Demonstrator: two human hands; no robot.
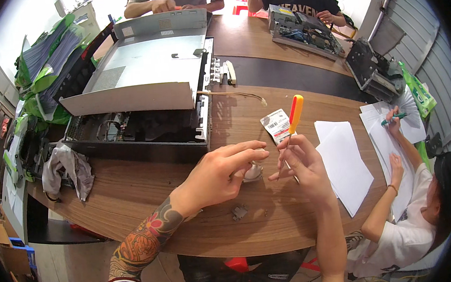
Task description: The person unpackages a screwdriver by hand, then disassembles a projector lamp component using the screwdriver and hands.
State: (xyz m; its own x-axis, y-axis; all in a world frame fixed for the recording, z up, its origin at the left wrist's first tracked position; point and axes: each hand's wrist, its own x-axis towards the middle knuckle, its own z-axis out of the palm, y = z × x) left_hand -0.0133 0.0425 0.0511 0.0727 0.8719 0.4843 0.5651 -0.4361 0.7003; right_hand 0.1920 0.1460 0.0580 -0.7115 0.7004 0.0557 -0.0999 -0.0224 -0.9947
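My right hand (pixel 304 169) grips a screwdriver (pixel 296 114) with a yellow and red handle. The handle points up and its thin shaft runs down between my fingers. To its left, my left hand (pixel 212 176) is held over the table with its fingers loosely stretched and the thumb apart. A small white rounded thing (pixel 253 171) shows beside its fingertips; I cannot tell whether they touch it. Nearer me on the table lies a small grey metal piece (pixel 239 212). Beyond my right hand is a white printed card or label (pixel 276 125).
A large computer case (pixel 141 147) with a lifted metal cover (pixel 145 62) fills the left of the wooden table (pixel 201 233). White paper sheets (pixel 347 168) lie at right, where a person (pixel 407 227) holds a green pen. Two people work across the table, one at another opened case (pixel 304 34).
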